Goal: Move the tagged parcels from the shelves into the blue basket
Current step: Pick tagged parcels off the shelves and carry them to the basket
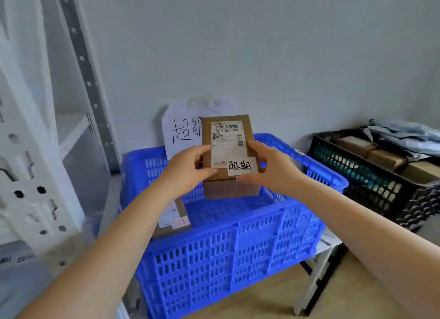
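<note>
While your left hand [190, 167] and right hand [271, 168] grip the tagged parcel [228, 152] mid-frame above the blue basket [238, 247], you're placing; lower it beside the parcel at the basket's left [173, 217].

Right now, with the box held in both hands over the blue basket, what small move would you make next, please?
Probably lower the tagged box, held by the left hand and right hand, onto the bare basket floor beside the parcel already lying at its left side, then release.
</note>
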